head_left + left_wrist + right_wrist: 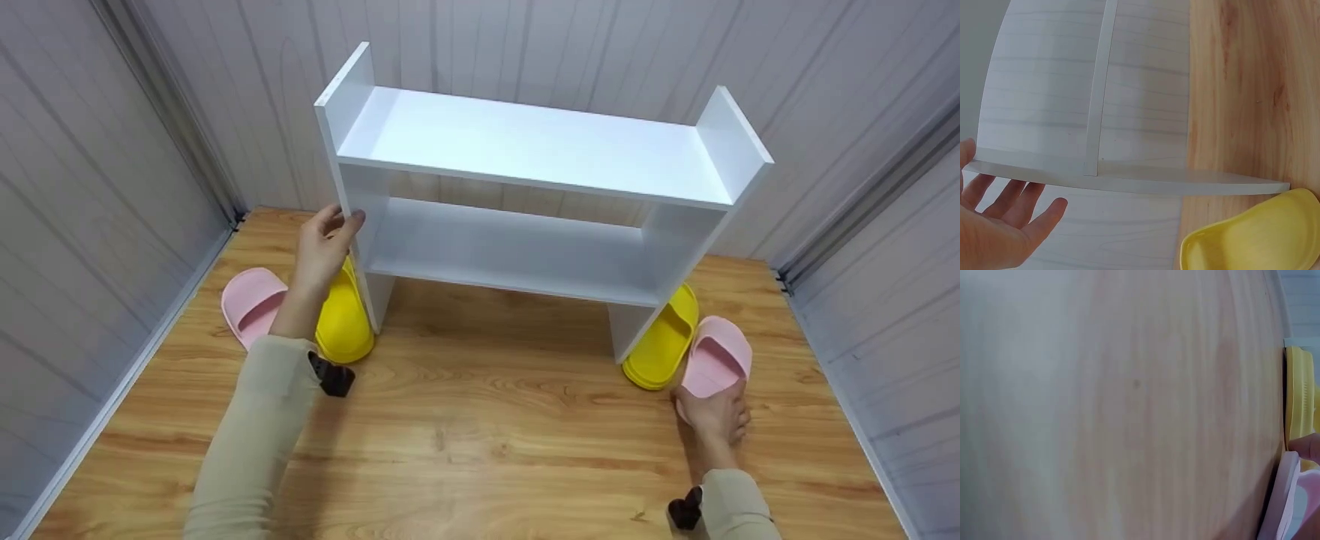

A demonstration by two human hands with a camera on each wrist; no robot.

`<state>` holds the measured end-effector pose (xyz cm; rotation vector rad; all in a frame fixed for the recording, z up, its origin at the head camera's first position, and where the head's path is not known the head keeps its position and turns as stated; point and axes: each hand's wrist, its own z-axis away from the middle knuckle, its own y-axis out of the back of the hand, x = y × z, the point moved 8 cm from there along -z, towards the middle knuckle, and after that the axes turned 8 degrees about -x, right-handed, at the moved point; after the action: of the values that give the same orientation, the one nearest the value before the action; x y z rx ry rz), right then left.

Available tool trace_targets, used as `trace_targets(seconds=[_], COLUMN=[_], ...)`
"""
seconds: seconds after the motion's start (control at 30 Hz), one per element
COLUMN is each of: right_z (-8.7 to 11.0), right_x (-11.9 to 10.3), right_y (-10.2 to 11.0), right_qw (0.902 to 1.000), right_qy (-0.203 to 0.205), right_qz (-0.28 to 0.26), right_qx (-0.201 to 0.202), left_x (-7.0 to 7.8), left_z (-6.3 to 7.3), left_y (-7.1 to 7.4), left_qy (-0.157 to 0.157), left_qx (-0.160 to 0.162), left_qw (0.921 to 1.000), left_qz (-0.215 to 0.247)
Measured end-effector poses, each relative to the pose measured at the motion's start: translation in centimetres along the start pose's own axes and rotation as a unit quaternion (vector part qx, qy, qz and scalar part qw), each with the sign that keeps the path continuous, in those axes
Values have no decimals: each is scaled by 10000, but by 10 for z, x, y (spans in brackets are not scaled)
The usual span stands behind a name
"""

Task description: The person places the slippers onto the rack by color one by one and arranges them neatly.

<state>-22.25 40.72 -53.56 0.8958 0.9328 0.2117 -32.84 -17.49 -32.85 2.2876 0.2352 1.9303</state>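
A white two-tier shelf [525,139] stands on the floor near the back wall. My left hand [324,244] grips the front edge of its left side panel, thumb on the inner face, fingers outside, as the left wrist view also shows. Beside the right panel lies a yellow slipper [658,356], with a pink slipper [721,341] just to its right. My right hand [712,416] holds that pink slipper at its heel end, partly covering it. Another yellow slipper [345,322] lies against the left panel, and a second pink slipper [253,292] is partly behind my left forearm.
Pale panelled walls close in the left side [82,225], the back and the right side [892,360]. Wood-patterned flooring [480,435] stretches in front of the shelf. A dark wrist camera [334,377] sits on my left sleeve.
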Motion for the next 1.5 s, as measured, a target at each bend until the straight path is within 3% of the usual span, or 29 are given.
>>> trace_targets(seconds=[0.33, 0.67, 1.27, 1.5], right_z=[-3, -4, 5, 13], right_x=[1, -6, -47, -61], right_y=[15, 34, 59, 59], right_qw=[9993, 9967, 9867, 9836], right_qy=[0, 46, 1047, 1361], right_qz=[-374, -767, -1051, -984], right_qx=[-8, 279, 660, 656], left_x=[1, 0, 0, 18], left_z=[1, 0, 0, 10], left_y=[0, 0, -1, -3], left_qy=[41, 48, 19, 126], left_qx=[-132, -140, -210, -273], left_qw=[9999, 9999, 9998, 9995], left_qz=[-20, 28, 16, 120])
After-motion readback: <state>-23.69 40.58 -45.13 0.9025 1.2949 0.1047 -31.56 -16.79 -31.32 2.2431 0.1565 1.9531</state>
